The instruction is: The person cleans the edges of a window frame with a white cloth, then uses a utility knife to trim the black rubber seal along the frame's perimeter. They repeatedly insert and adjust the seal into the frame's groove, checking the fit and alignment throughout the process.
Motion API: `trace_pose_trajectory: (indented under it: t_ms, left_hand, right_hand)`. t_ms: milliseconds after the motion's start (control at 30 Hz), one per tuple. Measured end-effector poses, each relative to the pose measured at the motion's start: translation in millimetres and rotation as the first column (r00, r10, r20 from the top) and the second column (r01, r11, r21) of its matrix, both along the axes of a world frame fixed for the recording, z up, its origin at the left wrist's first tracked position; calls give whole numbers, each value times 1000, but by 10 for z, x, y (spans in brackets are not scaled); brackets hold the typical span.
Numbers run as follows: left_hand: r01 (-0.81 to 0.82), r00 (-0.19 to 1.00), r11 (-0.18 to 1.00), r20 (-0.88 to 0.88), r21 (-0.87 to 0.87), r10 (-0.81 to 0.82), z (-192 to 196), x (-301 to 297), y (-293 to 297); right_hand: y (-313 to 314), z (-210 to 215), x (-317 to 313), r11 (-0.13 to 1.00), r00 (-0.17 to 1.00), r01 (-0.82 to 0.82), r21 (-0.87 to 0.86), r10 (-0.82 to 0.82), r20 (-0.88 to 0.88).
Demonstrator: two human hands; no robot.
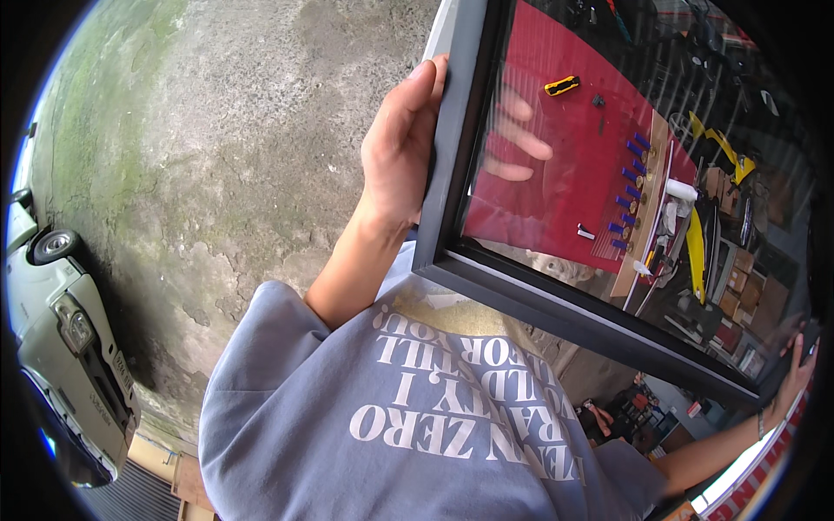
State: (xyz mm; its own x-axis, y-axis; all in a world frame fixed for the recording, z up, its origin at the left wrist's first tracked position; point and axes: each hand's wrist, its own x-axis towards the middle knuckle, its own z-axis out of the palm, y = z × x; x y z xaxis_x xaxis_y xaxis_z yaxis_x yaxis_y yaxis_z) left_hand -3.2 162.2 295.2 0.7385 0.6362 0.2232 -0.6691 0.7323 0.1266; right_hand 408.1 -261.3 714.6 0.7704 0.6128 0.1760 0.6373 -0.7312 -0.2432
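A glass pane in a dark grey frame (439, 174) is held up at a tilt on the right side, its far and right ends cut off or dim. My left hand (401, 143) is closed round its left edge, with the thumb outside and several fingers showing through the glass. Down at the lower right corner, my right hand (795, 373) rests against the frame with its fingers bent round the edge, partly dark at the picture's rim. My blue-grey printed shirt (452, 391) is just under the frame's lower bar.
In the glass show a red surface (565, 165), a yellow-and-black tool (562, 86), several blue-handled pieces (627, 201), yellow curved parts (697, 252) and cardboard boxes (743, 286). Stained concrete ground (226, 122) lies to the left. A white vehicle (65, 330) stands at the far left.
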Motion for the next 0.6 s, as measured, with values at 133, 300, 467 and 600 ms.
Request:
trace_pose_trajectory:
  t_ms: [133,300,467,600]
  left_hand:
    - [-29,996,988,-88,-153,16,47,-37,-61]
    - [-40,973,996,-222,84,58,107,-37,-48]
    - [-51,953,983,-285,177,101,191,-70,-91]
    - [-46,956,986,-279,163,91,213,-78,-113]
  right_hand:
    - [-16,-212,27,997,995,59,54,-54,-79]
    - [-27,-399,75,996,992,57,62,-50,-119]
    - [-129,-570,157,989,981,62,134,-35,-193]
    - [-186,-627,123,978,982,93,187,-58,-181]
